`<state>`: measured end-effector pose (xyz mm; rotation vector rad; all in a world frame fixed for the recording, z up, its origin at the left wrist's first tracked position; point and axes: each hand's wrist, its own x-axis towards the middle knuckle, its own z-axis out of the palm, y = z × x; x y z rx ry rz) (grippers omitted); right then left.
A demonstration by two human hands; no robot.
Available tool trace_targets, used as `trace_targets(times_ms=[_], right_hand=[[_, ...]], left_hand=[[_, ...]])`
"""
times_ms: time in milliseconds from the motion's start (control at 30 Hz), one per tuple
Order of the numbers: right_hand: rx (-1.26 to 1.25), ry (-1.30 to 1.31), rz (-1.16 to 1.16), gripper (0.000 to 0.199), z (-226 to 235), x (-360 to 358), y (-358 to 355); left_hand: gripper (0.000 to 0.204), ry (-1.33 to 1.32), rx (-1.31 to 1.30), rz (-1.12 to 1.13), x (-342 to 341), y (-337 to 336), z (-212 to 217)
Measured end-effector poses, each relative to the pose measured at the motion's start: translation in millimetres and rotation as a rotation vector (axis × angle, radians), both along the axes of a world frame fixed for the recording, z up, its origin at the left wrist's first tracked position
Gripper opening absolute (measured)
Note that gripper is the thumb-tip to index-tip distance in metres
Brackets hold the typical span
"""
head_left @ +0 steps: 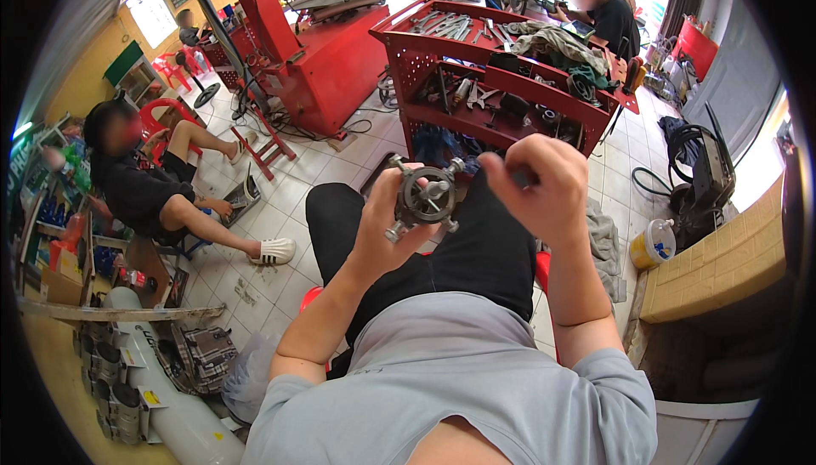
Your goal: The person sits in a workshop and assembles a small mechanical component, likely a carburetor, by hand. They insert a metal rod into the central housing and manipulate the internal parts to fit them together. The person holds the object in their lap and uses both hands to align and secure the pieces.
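My left hand (388, 231) is closed around the side of a round metal part (425, 195), which it holds up over my lap. The part is a grey ring with several stubby bolt-like lugs around its rim and a lighter piece at its centre. Just to its right, apart from it, my right hand (544, 184) is raised with its fingers curled in and the thumb pointing toward the ring. Whatever those curled fingers may hold is hidden.
Ahead stands a red tool trolley (501, 61) with wrenches (455, 27) and rags (557, 47) on top. A red lift base (327, 74) is left of it. A seated person (140, 159) is at the left. A plastic tub (653, 244) stands at the right.
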<state>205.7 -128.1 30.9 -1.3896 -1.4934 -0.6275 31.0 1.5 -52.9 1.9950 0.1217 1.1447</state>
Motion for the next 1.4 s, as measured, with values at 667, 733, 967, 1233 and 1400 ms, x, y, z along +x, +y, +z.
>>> trace_targets(times_ms=[667,733,967,1233,1400], right_hand=[[-0.078,0.032,0.15,0.035,0.5,-11.1,2.5],[-0.022,0.054,0.003,0.029,-0.8,-1.5,5.4],[-0.086,-0.086,0.105,0.047,2.6,-23.4,-4.3],[-0.032,0.155,-0.028,0.032,-3.6,0.5,11.9],[-0.095,0.01,0.118,0.043,-5.7,-16.3,8.1]], left_hand=[[0.062,0.064,0.264,0.081,-0.8,2.1,5.8],[0.061,0.035,0.137,0.053,-1.6,2.2,4.2],[0.058,-0.017,0.141,0.05,0.7,2.8,-2.3],[0.067,-0.009,-0.02,0.038,1.1,5.5,-8.2],[0.071,0.082,0.288,0.106,0.3,6.7,-0.7]])
